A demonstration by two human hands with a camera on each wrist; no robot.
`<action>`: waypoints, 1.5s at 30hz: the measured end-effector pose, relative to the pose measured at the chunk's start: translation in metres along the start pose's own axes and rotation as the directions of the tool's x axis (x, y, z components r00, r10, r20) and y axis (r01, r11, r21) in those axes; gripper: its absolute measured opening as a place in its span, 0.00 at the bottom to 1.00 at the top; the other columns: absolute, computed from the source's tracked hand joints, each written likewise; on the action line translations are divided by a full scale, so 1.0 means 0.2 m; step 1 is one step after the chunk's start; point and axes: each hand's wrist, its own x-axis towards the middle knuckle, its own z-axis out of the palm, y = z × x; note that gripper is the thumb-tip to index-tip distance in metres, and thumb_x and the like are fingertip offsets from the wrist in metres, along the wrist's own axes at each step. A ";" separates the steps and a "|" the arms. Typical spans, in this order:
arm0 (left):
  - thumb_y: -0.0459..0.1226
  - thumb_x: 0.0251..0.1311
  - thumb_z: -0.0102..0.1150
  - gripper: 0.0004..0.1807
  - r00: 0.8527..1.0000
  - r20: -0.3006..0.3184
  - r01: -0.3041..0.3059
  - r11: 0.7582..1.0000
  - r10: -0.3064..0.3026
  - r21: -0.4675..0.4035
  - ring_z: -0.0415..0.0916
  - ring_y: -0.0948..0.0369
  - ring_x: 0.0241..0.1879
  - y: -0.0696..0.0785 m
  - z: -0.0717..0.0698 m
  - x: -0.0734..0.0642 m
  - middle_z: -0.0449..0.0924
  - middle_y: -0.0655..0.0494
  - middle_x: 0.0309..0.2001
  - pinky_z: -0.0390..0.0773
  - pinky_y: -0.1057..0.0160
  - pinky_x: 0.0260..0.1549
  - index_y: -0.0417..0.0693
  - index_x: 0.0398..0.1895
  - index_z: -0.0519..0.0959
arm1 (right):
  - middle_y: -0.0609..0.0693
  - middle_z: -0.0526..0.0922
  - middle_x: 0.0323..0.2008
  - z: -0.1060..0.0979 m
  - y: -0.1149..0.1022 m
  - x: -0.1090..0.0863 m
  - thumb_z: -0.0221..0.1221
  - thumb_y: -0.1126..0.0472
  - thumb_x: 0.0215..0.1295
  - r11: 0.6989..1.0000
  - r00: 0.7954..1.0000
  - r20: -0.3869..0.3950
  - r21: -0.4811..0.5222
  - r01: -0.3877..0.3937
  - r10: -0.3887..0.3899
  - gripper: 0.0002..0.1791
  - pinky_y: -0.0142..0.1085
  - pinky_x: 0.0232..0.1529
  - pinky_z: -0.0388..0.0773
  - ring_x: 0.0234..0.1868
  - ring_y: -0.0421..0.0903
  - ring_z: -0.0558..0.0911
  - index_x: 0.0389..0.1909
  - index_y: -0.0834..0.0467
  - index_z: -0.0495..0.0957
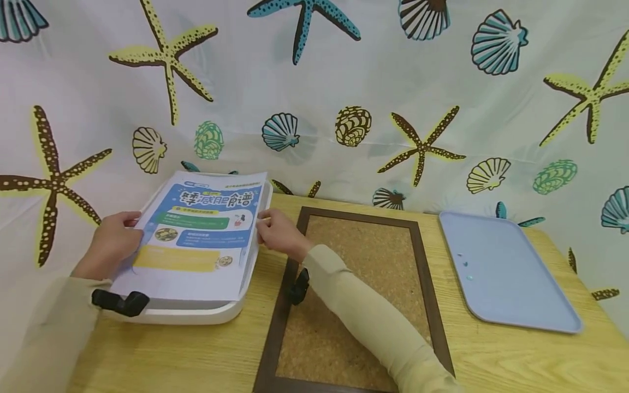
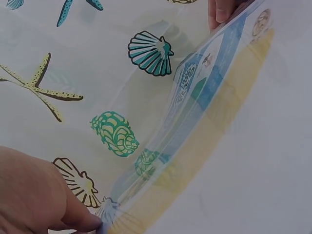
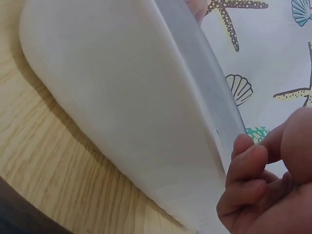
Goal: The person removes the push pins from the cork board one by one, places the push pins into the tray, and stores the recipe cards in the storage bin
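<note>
Blue-and-white printed flyer (image 1: 196, 234) is lying on top of a paper stack in a white tray (image 1: 196, 315), which is sitting at the left end of the wooden counter (image 1: 491, 355); left hand (image 1: 110, 243) is pinching the flyer's left edge, thumb on top, fingers curling under; right hand (image 1: 280, 232) is pinching the flyer's right edge, fingers curled round the sheet; left wrist view is showing the flyer (image 2: 214, 112) bowing upward off the stack, left thumb (image 2: 73, 214) pressing at its near corner, fingertips of the other hand (image 2: 222, 9) showing at the far edge; right wrist view is showing the tray's rounded white wall (image 3: 112, 112) resting on the counter (image 3: 44, 161), right hand fingers (image 3: 248, 170) curled at the sheet edge above it; cork board (image 1: 354, 295) in a dark brown frame is lying flat just right of the tray, right forearm in a beige sleeve (image 1: 373, 322) crossing over it; pale blue tray (image 1: 506, 273) is sitting well apart at the counter's right end, a few tiny specks on it, too small to tell; shell-and-starfish curtain (image 1: 344, 82) is hanging behind everything.
</note>
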 end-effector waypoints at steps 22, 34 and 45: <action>0.45 0.70 0.42 0.39 0.982 -0.103 -0.154 0.987 0.157 0.034 0.53 0.31 0.64 0.00 -0.03 -0.05 0.53 0.24 0.67 0.65 0.37 0.59 0.25 0.71 0.45 | 0.57 0.78 0.28 -0.09 0.04 -0.03 0.45 0.58 0.74 0.994 0.997 -0.034 -0.087 -0.068 0.065 0.27 0.33 0.25 0.68 0.20 0.43 0.69 0.69 0.64 0.54; 0.46 0.71 0.42 0.41 0.994 -0.078 -0.081 0.997 0.082 0.020 0.52 0.32 0.66 0.01 0.02 -0.04 0.52 0.25 0.68 0.65 0.37 0.59 0.27 0.72 0.41 | 0.62 0.80 0.37 -0.16 0.06 -0.09 0.44 0.57 0.76 0.992 0.998 -0.020 -0.109 -0.059 0.058 0.25 0.33 0.30 0.69 0.25 0.43 0.72 0.69 0.62 0.55; 0.49 0.71 0.43 0.42 0.998 -0.037 -0.055 0.998 0.057 0.041 0.53 0.35 0.66 0.08 0.10 -0.01 0.51 0.29 0.70 0.64 0.37 0.60 0.31 0.74 0.41 | 0.48 0.70 0.19 -0.30 0.13 -0.19 0.41 0.59 0.77 0.990 0.999 -0.046 -0.139 -0.027 0.021 0.25 0.32 0.21 0.63 0.16 0.41 0.65 0.70 0.63 0.54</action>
